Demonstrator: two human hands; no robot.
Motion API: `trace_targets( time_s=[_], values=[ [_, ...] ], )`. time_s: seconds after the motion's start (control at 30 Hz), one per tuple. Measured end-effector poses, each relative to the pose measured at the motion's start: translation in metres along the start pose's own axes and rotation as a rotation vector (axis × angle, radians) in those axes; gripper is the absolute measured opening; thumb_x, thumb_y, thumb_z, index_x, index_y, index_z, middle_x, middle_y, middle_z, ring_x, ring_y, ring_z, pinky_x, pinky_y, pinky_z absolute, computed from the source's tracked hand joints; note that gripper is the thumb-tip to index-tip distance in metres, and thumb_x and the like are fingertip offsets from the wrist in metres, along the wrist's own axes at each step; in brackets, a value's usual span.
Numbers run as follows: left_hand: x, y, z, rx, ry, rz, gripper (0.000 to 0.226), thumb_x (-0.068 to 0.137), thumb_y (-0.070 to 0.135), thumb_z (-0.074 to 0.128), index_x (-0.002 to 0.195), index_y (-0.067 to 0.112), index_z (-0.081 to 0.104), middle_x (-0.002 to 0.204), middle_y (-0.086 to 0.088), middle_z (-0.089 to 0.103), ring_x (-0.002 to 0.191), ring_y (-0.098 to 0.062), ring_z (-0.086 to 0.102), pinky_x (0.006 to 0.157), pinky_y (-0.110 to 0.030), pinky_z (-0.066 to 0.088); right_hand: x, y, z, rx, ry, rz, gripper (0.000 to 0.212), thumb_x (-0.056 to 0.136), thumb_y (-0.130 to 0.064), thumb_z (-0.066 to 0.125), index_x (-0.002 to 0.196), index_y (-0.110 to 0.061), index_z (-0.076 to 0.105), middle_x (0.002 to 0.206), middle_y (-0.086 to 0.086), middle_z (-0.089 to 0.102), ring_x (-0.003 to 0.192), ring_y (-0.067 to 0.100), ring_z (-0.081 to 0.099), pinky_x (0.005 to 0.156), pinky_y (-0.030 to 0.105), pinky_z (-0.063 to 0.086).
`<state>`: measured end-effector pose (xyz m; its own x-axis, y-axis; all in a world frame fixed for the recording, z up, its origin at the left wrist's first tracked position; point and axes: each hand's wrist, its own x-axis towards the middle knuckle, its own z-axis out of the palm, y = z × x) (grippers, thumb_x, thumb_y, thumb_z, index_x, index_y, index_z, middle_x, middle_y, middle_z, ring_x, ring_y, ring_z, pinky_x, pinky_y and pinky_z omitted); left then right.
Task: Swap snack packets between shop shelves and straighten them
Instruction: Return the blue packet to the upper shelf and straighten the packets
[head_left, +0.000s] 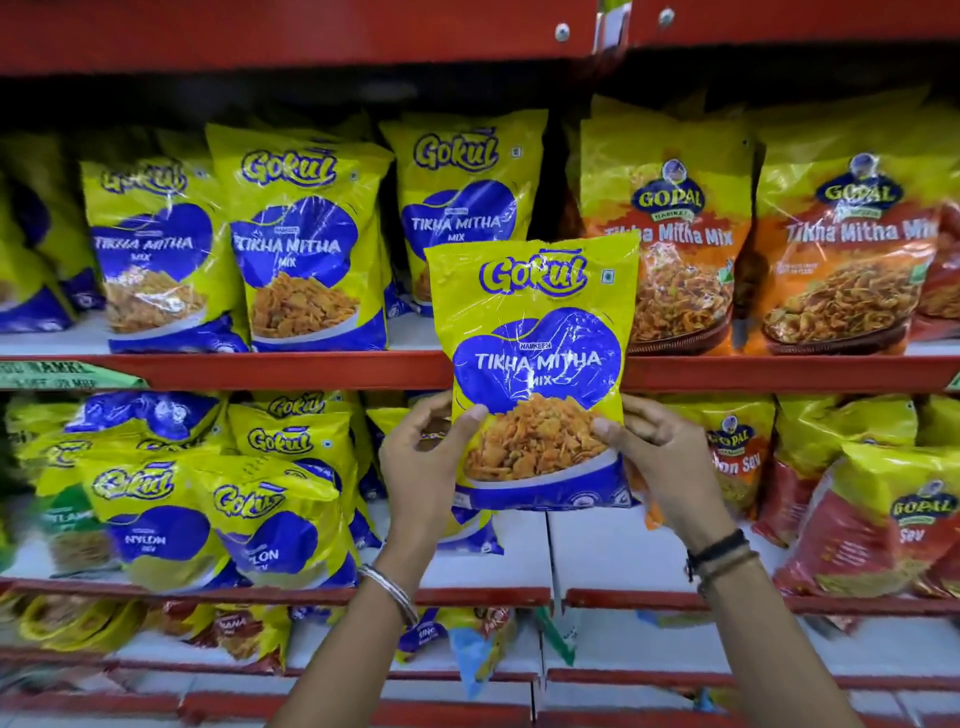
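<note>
I hold a yellow-and-blue Gokul Tikha Mitha Mix packet (535, 364) upright in front of the red shelf edge (260, 370). My left hand (423, 467) grips its lower left side and my right hand (660, 467) its lower right side. Behind it on the upper shelf stand three matching Gokul Tikha Mitha packets (304, 244), with a gap right of them. The lower shelf holds Gokul Nylon Sev packets (270, 514), some leaning.
Orange Gopal Tikha Mitha Mix packets (675, 234) fill the upper shelf's right side. Red and yellow Gopal Sev packets (872, 519) stand at lower right. White bare shelf floor (597, 551) shows below my hands. More packets lie on the bottom shelf (249, 634).
</note>
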<state>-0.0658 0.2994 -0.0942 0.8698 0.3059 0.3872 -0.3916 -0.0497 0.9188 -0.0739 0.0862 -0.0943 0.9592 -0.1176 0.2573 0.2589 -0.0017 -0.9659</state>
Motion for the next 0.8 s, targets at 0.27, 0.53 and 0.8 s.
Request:
trace_targets(
  time_s=[0.27,0.53,0.8],
  values=[
    [0.065,0.032,0.002,0.019,0.022,0.206,0.021,0.078,0.018,0.07,0.098,0.02,0.066,0.085,0.016,0.069,0.074,0.008,0.06,0.071,-0.01,0.045,0.065,-0.032,0.031,-0.001,0.011,-0.154,0.047,0.077,-0.002,0.068,0.121,-0.01,0.053,0.101,-0.005,0.075,0.092,0.006,0.068,0.079,0.019,0.054],
    [0.148,0.011,0.009,0.152,0.025,0.24,0.024,0.084,0.01,0.065,0.107,0.015,0.062,0.082,0.013,0.062,0.072,0.014,0.056,0.067,-0.006,0.042,0.138,-0.021,0.068,-0.076,0.039,-0.187,0.05,0.076,-0.012,0.073,0.121,-0.015,0.052,0.111,0.0,0.068,0.098,0.001,0.067,0.085,0.021,0.053],
    [0.182,0.006,0.004,0.589,-0.092,0.17,0.028,0.085,0.029,0.065,0.105,0.012,0.058,0.077,-0.003,0.058,0.079,-0.029,0.059,0.068,-0.036,0.045,0.16,-0.008,0.071,-0.196,0.096,-0.129,0.041,0.071,-0.037,0.076,0.105,-0.019,0.062,0.099,0.004,0.073,0.089,0.011,0.069,0.073,0.02,0.054]
  ],
)
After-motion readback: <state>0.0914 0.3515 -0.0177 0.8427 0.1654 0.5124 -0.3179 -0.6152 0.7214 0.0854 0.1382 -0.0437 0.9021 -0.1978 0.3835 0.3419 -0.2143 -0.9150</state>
